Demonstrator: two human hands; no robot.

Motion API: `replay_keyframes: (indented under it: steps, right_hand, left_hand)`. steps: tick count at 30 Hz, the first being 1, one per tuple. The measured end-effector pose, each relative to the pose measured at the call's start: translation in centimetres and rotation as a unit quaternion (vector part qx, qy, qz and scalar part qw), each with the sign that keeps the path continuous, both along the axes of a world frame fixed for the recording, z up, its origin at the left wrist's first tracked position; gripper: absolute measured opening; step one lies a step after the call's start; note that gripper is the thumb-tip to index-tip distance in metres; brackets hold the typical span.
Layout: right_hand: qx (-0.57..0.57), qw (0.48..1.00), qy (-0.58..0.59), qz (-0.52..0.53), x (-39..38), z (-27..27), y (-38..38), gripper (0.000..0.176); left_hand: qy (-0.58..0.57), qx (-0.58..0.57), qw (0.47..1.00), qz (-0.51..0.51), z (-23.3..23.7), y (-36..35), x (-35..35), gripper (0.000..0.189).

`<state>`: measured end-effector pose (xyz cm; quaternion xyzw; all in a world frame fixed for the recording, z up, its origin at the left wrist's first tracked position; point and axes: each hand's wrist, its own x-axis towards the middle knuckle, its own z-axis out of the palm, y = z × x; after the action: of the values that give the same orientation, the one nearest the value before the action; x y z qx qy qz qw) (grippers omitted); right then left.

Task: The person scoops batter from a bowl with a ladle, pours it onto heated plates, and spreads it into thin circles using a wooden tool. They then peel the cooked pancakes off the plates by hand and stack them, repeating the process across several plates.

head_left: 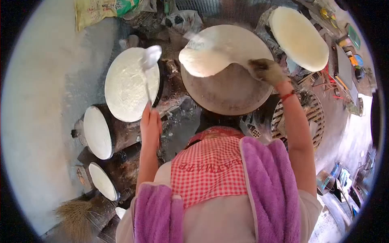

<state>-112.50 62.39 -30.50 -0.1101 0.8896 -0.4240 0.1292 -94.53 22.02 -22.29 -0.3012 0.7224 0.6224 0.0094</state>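
Note:
My left hand (150,121) is closed on the handle of a ladle (151,56), whose blurred bowl is over the right edge of a round pan (131,87) coated with white batter. At the upper right, my right hand (267,72), in a dark-stained glove, holds the edge of a thin pale sheet (206,60). The sheet lies partly folded across the large round griddle (233,95), with the griddle's lower part bare. Its far left corner is smeared by motion.
Two smaller white-topped pans (97,133) (103,181) stand at the left. An oval pale sheet (299,38) rests at the upper right, above a slatted round rack (316,117). A straw broom (77,214) lies lower left, a sack (101,12) upper left.

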Motion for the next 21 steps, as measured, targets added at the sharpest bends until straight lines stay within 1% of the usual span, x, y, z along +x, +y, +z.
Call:
replay_keyframes:
  steps: [1, 3, 4, 5, 6, 7, 9, 10, 11, 12, 13, 15, 16, 19, 21]
  right_hand:
    - [0.0, 1.0, -0.003, -0.001, 1.2, 1.5, -1.4, 0.033]
    - [0.144, 0.987, -0.042, 0.06, 5.7, 6.2, -2.5, 0.033]
    - [0.153, 0.986, -0.037, 0.059, 7.9, 5.9, -1.0, 0.033]
    - [-0.003, 0.992, -0.124, -0.016, 10.2, 4.4, 1.8, 0.033]
    - [-0.161, 0.961, -0.207, -0.088, 10.9, 4.6, 2.6, 0.033]
    - [-0.16, 0.961, -0.21, -0.086, 10.6, 4.0, 2.9, 0.033]
    - [-0.066, 0.962, -0.172, -0.204, 8.9, 2.8, 2.5, 0.032]
    - [-0.176, 0.957, -0.135, -0.185, 8.2, 1.3, 1.5, 0.031]
    - [-0.112, 0.987, -0.057, -0.1, 6.9, -0.8, 0.4, 0.032]
    - [-0.05, 0.998, 0.025, -0.013, 6.0, -2.2, -0.7, 0.033]
    - [-0.055, 0.998, 0.024, -0.013, 6.3, -1.3, -2.3, 0.033]
    - [0.081, 0.995, 0.021, 0.055, 7.6, 1.0, -4.6, 0.036]
    - [0.092, 0.994, -0.053, 0.028, 8.8, 1.4, -4.3, 0.036]
    - [0.076, 0.995, -0.056, 0.039, 14.2, 3.1, -2.3, 0.037]
    - [0.09, 0.993, -0.073, -0.025, 19.2, 2.6, -1.7, 0.04]
  left_hand:
    - [-0.003, 0.0, 1.0, -0.001, -1.0, -0.5, -1.0, 0.041]
    - [-0.013, -0.152, 0.985, -0.079, -1.8, -1.0, -2.4, 0.045]
    - [-0.007, -0.144, 0.986, -0.077, -1.6, -1.1, -2.1, 0.045]
    - [0.015, -0.217, 0.969, -0.119, -1.4, -1.4, -1.3, 0.047]
    - [0.034, -0.292, 0.942, -0.158, -1.3, -1.5, -0.7, 0.049]
    - [0.031, -0.291, 0.943, -0.157, -1.3, -1.2, -0.3, 0.049]
    - [0.053, -0.366, 0.909, -0.191, -0.9, 0.0, 0.0, 0.049]
    - [0.014, -0.366, 0.911, -0.192, -0.1, 1.1, -0.1, 0.049]
    - [0.012, -0.367, 0.911, -0.188, -0.6, 1.6, 0.3, 0.049]
    - [0.02, -0.39, 0.9, -0.194, -1.6, 1.8, 0.7, 0.049]
    - [0.027, -0.414, 0.887, -0.203, -2.4, 1.8, 1.2, 0.049]
    - [0.032, -0.406, 0.891, -0.201, -2.9, 2.2, 3.4, 0.05]
    - [0.026, -0.389, 0.897, -0.209, -2.7, 2.4, 4.6, 0.05]
    - [0.005, -0.343, 0.91, -0.232, -2.0, 1.7, 8.1, 0.052]
    - [0.028, -0.338, 0.89, -0.304, -1.7, 0.4, 9.9, 0.054]
